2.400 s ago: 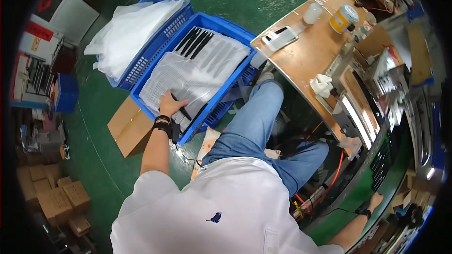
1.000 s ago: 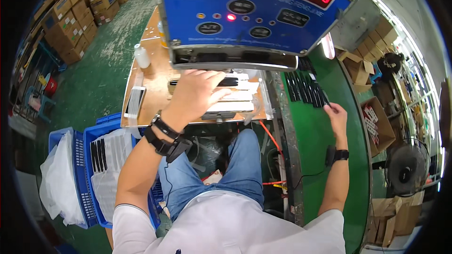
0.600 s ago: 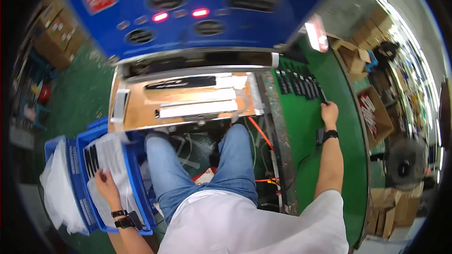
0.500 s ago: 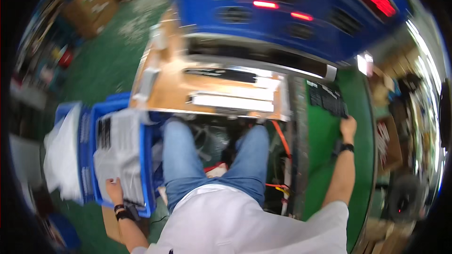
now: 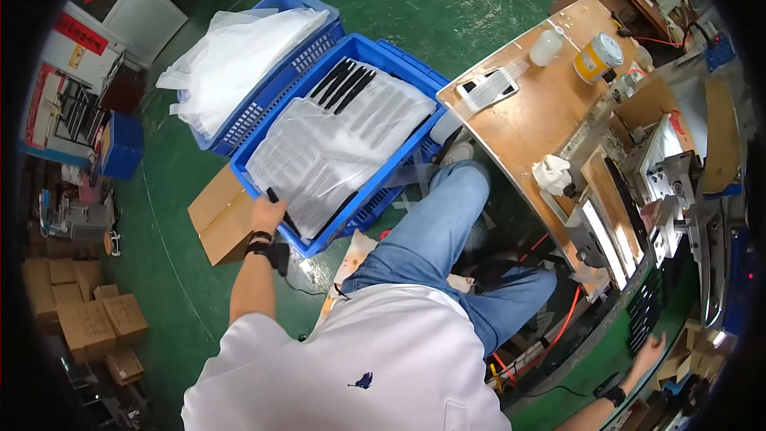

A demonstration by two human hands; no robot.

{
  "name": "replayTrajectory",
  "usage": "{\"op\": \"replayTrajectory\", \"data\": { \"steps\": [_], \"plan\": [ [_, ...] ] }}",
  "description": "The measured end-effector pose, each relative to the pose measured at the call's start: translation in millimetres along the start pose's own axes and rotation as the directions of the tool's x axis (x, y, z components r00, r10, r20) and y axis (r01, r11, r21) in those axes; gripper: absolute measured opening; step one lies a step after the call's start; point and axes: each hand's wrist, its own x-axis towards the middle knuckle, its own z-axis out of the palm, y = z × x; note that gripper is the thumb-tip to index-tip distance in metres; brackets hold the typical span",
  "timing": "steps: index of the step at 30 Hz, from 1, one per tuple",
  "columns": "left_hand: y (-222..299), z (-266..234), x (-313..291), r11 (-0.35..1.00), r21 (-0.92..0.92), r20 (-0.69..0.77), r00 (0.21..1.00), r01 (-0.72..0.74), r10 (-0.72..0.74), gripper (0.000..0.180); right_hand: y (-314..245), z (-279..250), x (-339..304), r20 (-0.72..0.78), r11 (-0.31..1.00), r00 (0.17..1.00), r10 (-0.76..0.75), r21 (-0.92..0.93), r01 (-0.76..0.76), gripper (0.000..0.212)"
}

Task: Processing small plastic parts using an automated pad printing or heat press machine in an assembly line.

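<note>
My left hand [image 5: 269, 214] is at the near left corner of a blue crate [image 5: 325, 244], its fingers closed on the end of a black strip [image 5: 273, 195]. Inside the crate, a translucent plastic sheet [image 5: 319, 152] covers rows of strips that show through faintly. Several bare black strips [image 5: 345, 84] lie on top of the sheet toward the far side. At the lower right, my right hand [image 5: 649, 353] is stretched out over a green surface [image 5: 586, 375], fingers apart, beside a row of black strips [image 5: 643, 315]. Nothing shows in its grasp.
Another blue crate [image 5: 267, 101] with white plastic film [image 5: 239, 52] stands just beyond. A wooden table [image 5: 511, 132] at right holds a white bottle [image 5: 546, 48], a yellow-and-white can [image 5: 597, 58] and a metal fixture [image 5: 674, 183]. A cardboard box [image 5: 217, 215] sits by the crate; stacked cartons [image 5: 88, 319] are at left.
The view has swung left, toward the crates. My left hand has gone from lying over the plastic sheet to holding a black strip's end. My right hand stays by the strips on the green surface.
</note>
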Motion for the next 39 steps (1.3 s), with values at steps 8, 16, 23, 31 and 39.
{"op": "replayTrajectory", "data": {
  "steps": [8,16,23,31,39],
  "plan": [
    [63,-31,39,0.659,-0.686,-0.213,0.951,-0.308,0.223,0.038,-308,-28,-114,0.117,0.81,0.913,-0.39,0.515,0.279,0.051],
    [307,-52,-93,0.226,-0.698,-0.233,0.513,-0.68,0.826,0.05,-408,-24,-98,0.172,0.727,0.72,-0.672,0.339,0.597,0.04],
    [486,-42,-270,-0.127,-0.655,-0.234,0.04,-0.745,0.971,0.046,-404,-26,-106,-0.004,0.652,0.657,-0.754,0.116,0.749,0.04],
    [516,-20,-319,-0.317,-0.644,-0.331,-0.12,-0.696,0.936,0.042,-381,-44,-113,0.183,0.793,0.78,-0.599,0.277,0.543,0.047],
    [502,-33,-300,-0.302,-0.558,-0.35,-0.11,-0.773,0.93,0.038,-407,-27,-105,0.16,0.753,0.754,-0.637,0.342,0.563,0.048]
  ]
}}
